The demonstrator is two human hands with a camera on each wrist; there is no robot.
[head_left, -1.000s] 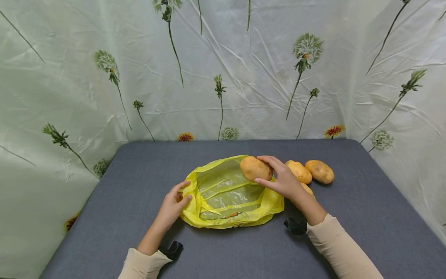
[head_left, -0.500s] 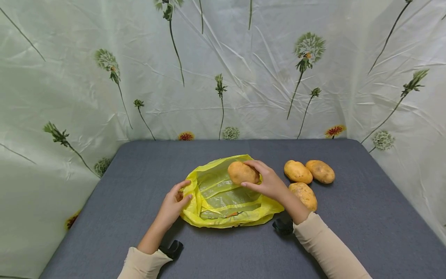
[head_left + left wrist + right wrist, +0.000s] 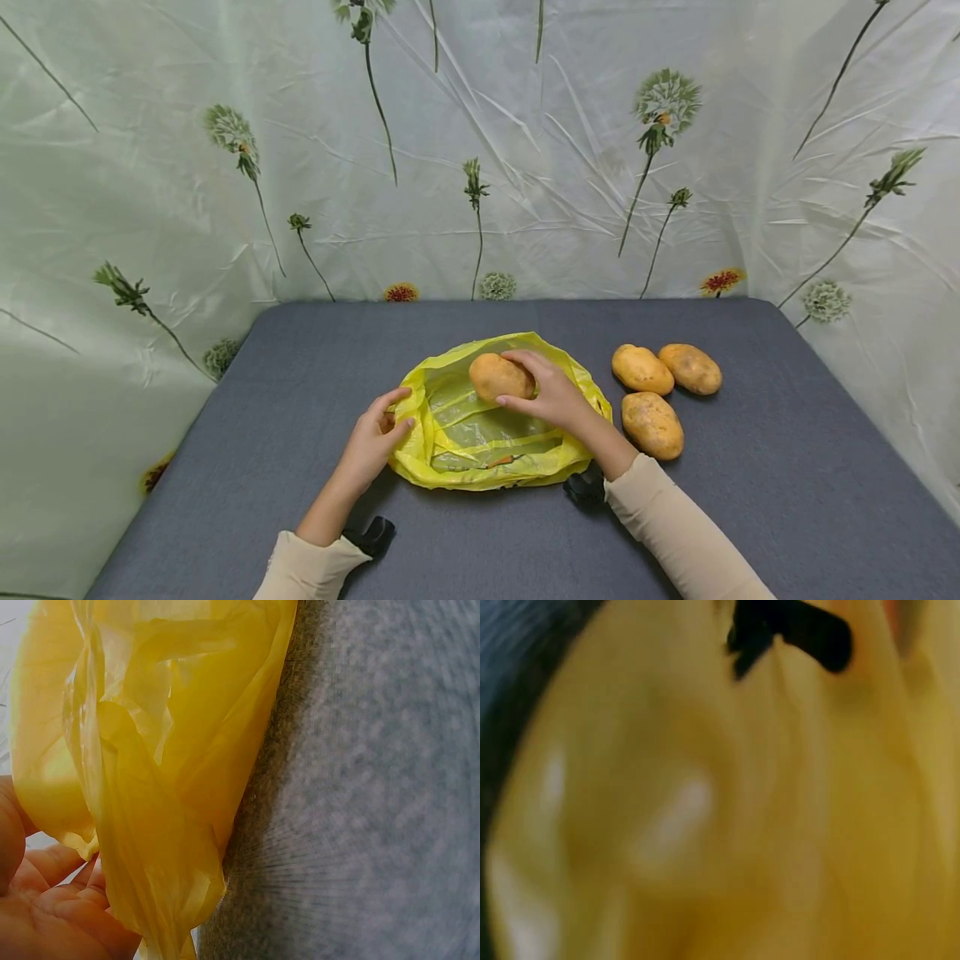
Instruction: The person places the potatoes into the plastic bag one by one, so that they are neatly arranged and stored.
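Observation:
A yellow plastic bag [image 3: 411,457] lies on the table with its mouth held wide. My left hand [image 3: 367,443] grips its left edge; in the left wrist view, that hand's fingers [image 3: 56,862] go behind the hanging folds of the bag. A potato [image 3: 497,377] is in my right hand [image 3: 557,397], pinched between thumb and fingers at its right side. Hand and potato are over the bag's opening, and no other potato shows inside. Only blurred yellow plastic [image 3: 682,810] fills the right wrist view, and neither that hand nor its potato appears there.
Three more potatoes lie to the bag's right: one nearer me [image 3: 652,426], one behind it [image 3: 642,369] and one farther right [image 3: 690,369]. The grey table [image 3: 480,550] ends at a flower-printed curtain [image 3: 555,167]. Black wrist mounts sit below both sleeves.
My right hand has carried the potato leftward and slightly down, from the bag's right rim to over its opening. The potatoes at right now show fully. My left hand stays put.

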